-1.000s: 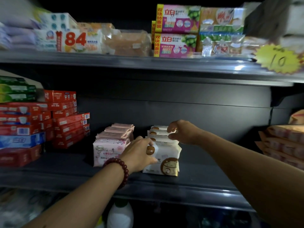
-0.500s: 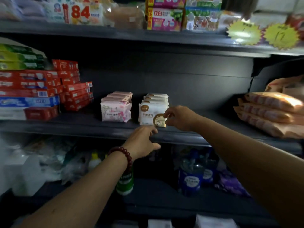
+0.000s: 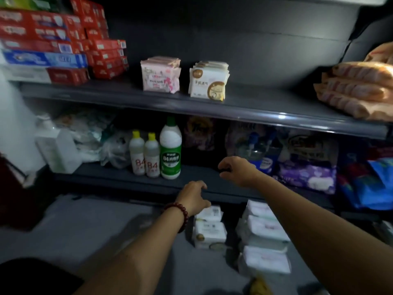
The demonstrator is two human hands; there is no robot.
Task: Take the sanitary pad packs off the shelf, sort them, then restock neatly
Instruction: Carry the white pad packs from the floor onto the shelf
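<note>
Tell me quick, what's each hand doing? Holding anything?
Left hand: loosely open, empty, above the white packs on the floor.
Right hand: fingers curled, nothing visible in its grip.

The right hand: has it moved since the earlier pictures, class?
Yes. The right hand has dropped away from the white pad row, now below the shelf edge it stands on.

Two small yellow-capped bottles (image 3: 145, 155) each carry a red "84". Just right of them, the green-labelled bottle (image 3: 170, 149) reads "84" in white. Print on the shelved packs is too blurred to read.
</note>
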